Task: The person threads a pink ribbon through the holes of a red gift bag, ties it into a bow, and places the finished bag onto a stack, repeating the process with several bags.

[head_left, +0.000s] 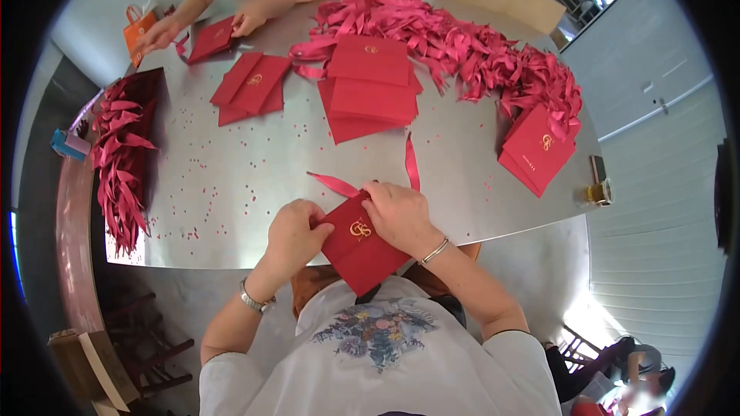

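A flat red paper gift bag (pixel 358 262) with a gold logo is held at the table's near edge, tilted, its lower corner in front of my body. My left hand (pixel 299 233) pinches its left edge between thumb and fingers. My right hand (pixel 399 218) is closed on the upper right edge, with the thumb near the top. Two pink-red ribbon ends (pixel 412 166) stick out from the bag's top, one to each side. The fingertips under the bag are hidden.
Stacks of red bags (pixel 371 100) lie mid-table, with a large ribbon heap (pixel 478 50) behind. Ribboned bags (pixel 123 162) line the left edge. A glass (pixel 600 192) stands at the right edge. Across the table, a co-worker's hands (pixel 248 23) handle another bag.
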Motion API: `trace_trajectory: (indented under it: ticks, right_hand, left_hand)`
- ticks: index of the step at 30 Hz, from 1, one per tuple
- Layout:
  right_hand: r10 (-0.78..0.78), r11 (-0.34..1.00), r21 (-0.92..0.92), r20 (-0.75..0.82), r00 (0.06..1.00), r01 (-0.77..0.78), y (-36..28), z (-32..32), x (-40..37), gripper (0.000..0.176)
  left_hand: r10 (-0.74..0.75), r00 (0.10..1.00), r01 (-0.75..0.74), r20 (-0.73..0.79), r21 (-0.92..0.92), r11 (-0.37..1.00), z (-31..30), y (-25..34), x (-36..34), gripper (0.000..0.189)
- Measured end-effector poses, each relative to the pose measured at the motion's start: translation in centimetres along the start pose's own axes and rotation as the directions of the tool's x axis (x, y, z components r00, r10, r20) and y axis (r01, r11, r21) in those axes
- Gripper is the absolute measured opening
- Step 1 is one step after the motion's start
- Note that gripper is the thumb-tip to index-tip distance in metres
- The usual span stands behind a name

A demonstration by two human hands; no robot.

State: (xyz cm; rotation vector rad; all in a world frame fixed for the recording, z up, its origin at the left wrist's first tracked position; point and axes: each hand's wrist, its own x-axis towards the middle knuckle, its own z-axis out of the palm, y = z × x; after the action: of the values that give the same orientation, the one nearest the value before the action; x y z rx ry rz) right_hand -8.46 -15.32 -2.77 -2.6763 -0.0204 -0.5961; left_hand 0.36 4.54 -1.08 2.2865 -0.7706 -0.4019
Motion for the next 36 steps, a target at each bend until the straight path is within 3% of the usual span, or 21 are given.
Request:
trace_trajectory:
  ticks: [1, 3, 6, 8, 9, 11, 15, 17, 18, 19, 21, 22, 24, 26, 27, 28, 30, 31, 33, 34, 36]
  right_hand:
    - [-0.037, 0.999, 0.002, 0.007, 0.999, 0.037, -0.3, -0.9, 0.2, 0.027]
    - [-0.068, 0.995, 0.059, -0.176, 0.982, 0.080, -0.1, -2.4, 1.1, 0.032]
    - [0.394, 0.913, 0.219, -0.253, 0.884, -0.344, 3.5, -2.5, 2.8, 0.034]
    - [0.556, 0.831, 0.018, -0.070, 0.828, -0.556, 6.0, -3.0, 5.0, 0.030]
    - [0.560, 0.829, 0.020, -0.058, 0.827, -0.560, 6.8, -2.9, 5.9, 0.030]
    - [0.556, 0.826, -0.167, 0.087, 0.827, -0.538, 7.8, -2.1, 6.9, 0.027]
    - [0.580, 0.814, -0.114, 0.084, 0.811, -0.570, 10.1, -1.2, 5.8, 0.024]
    - [0.626, 0.724, 0.379, -0.011, 0.780, -0.576, 11.7, -0.8, 4.1, 0.025]
    - [0.764, 0.416, 0.644, 0.135, 0.631, -0.642, 8.7, -3.1, 4.6, 0.019]
    - [0.765, 0.412, 0.641, 0.144, 0.628, -0.648, 7.7, -3.9, 4.2, 0.019]
    - [0.728, 0.313, 0.872, 0.034, 0.685, -0.376, 6.4, -5.0, 3.4, 0.010]
    - [0.729, 0.309, 0.872, 0.040, 0.683, -0.381, 5.3, -5.8, 3.1, 0.010]
    - [0.631, 0.473, 0.860, -0.178, 0.755, -0.193, 2.2, -6.2, 2.6, 0.010]
    - [0.474, 0.694, 0.644, -0.071, 0.878, -0.322, -0.7, -5.1, 0.7, 0.012]
    - [0.469, 0.474, 0.723, 0.276, 0.839, -0.503, -3.3, -5.9, 0.8, 0.012]
    - [0.259, 0.755, 0.607, 0.072, 0.963, -0.248, -2.9, -3.3, 0.2, 0.012]
    - [0.113, 0.923, 0.377, -0.062, 0.992, -0.081, -2.5, -0.3, -0.6, 0.011]
    - [0.101, 0.941, 0.335, -0.143, 0.985, -0.048, -2.3, 0.6, -0.7, 0.010]
    - [0.237, 0.893, 0.426, -0.175, 0.956, -0.144, -1.9, 1.3, -0.9, 0.010]
    - [0.331, 0.840, 0.488, -0.115, 0.936, -0.237, -1.6, 1.4, -1.0, 0.011]
    - [0.368, 0.795, 0.547, -0.092, 0.925, -0.262, -1.8, 1.2, -1.1, 0.011]
  left_hand:
    - [-0.010, 1.000, 0.010, 0.007, -0.003, 1.000, 0.0, 0.1, -0.1, 0.018]
    - [-0.049, 0.999, 0.052, 0.025, -0.160, 0.986, -0.5, 0.7, -0.2, 0.017]
    - [-0.008, 1.000, 0.005, -0.012, -0.228, 0.974, -0.4, 0.6, -0.2, 0.014]
    - [-0.077, 0.996, 0.087, 0.044, -0.307, 0.948, -0.4, 0.9, -0.1, 0.014]
    - [-0.134, 0.986, 0.163, 0.102, -0.378, 0.911, -0.5, 1.1, 0.0, 0.014]
    - [-0.167, 0.977, 0.208, 0.131, -0.442, 0.873, -0.4, 1.1, 0.1, 0.011]
    - [-0.150, 0.985, 0.172, 0.087, -0.581, 0.795, 0.2, 0.0, 0.0, 0.010]
    - [-0.151, 0.985, 0.172, 0.088, -0.648, 0.742, 0.3, -0.1, 0.1, 0.009]
    - [-0.150, 0.985, 0.170, 0.088, -0.667, 0.725, 0.3, -0.1, 0.1, 0.008]
    - [-0.149, 0.985, 0.169, 0.089, -0.686, 0.708, 0.4, -0.1, 0.1, 0.007]
    - [-0.163, 0.984, 0.162, 0.068, -0.710, 0.685, 0.8, 0.4, 0.4, 0.008]
    - [-0.171, 0.984, 0.146, 0.040, -0.732, 0.666, 1.0, 0.6, 0.7, 0.009]
    - [-0.201, 0.978, 0.175, 0.053, -0.729, 0.662, 1.3, 0.8, 1.3, 0.009]
    - [-0.233, 0.970, 0.205, 0.063, -0.726, 0.656, 1.5, 1.1, 1.9, 0.010]
    - [-0.232, 0.969, 0.216, 0.084, -0.741, 0.636, 1.6, 1.3, 2.3, 0.009]
    - [-0.229, 0.968, 0.227, 0.104, -0.755, 0.615, 1.6, 1.4, 2.6, 0.009]
    - [-0.196, 0.973, 0.225, 0.124, -0.700, 0.678, 1.4, 1.4, 3.1, 0.011]
    - [-0.163, 0.976, 0.218, 0.144, -0.643, 0.735, 1.2, 1.4, 3.3, 0.013]
    - [-0.149, 0.964, 0.259, 0.219, -0.664, 0.702, 0.7, 0.9, 3.9, 0.017]
    - [-0.124, 0.947, 0.299, 0.296, -0.678, 0.671, 0.4, 0.6, 4.1, 0.020]
    - [-0.132, 0.934, 0.315, 0.333, -0.590, 0.743, -0.2, 0.5, 4.4, 0.023]
